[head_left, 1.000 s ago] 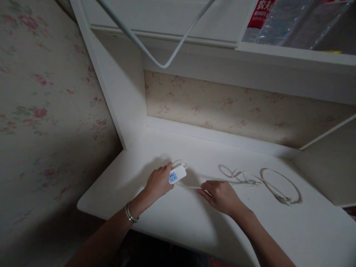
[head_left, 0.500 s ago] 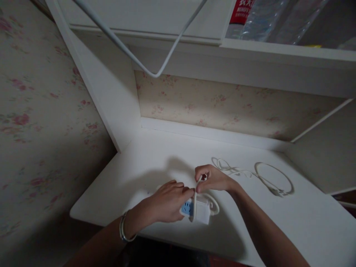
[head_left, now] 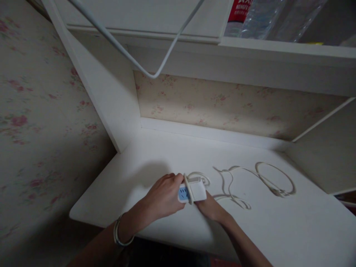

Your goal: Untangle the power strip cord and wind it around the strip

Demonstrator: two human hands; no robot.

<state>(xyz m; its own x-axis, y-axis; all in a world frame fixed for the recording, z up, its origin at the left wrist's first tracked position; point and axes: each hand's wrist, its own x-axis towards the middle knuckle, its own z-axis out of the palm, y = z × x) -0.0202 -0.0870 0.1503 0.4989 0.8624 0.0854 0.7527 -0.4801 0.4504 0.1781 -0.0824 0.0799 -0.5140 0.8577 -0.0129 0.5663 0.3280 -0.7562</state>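
Observation:
My left hand (head_left: 164,196) is closed around a power strip (head_left: 183,193) with a blue socket face, held over the desk. A white plug-in adapter (head_left: 198,190) sits at the strip's right end. The white cord (head_left: 189,188) passes across the strip, between the blue face and the adapter, and another loop arcs behind. My right hand (head_left: 209,208) is under and behind the adapter, its fingers hidden, so what it grips does not show. Loose cable (head_left: 231,185) trails over the desk to the right.
The white desk (head_left: 167,148) has a rounded left corner and a panel on its left. A coiled cable (head_left: 278,174) lies at the right. Overhead, a thick cable (head_left: 152,76) hangs down in front of a shelf (head_left: 278,48) holding plastic bottles (head_left: 261,18).
My right hand has moved from above the strip, where it pinched the cord, down to below and behind it. The strip has risen slightly in view, and the loose cable has shifted nearer.

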